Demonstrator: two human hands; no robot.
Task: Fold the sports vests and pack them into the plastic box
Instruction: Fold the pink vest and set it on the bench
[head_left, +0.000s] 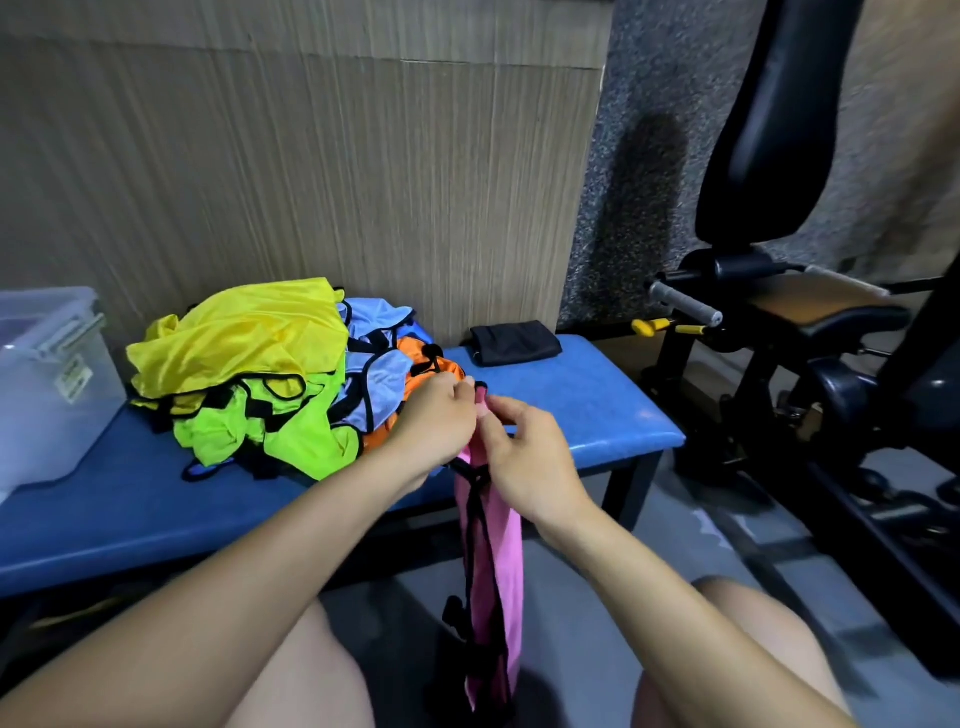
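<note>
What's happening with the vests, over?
Left hand and right hand pinching pink mesh vest, hanging unfolded. Colourful vest pile waiting on blue padded bench. Clear plastic box unobstructed.

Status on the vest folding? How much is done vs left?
Early. Nothing looks folded yet, and what shows of the plastic box at the left end of the blue bench shows no vest. In hand: the left hand and right hand pinch the top of a pink vest that hangs down unfolded. Left: the tangled pile of vests, yellow, green, light blue and orange.
</note>
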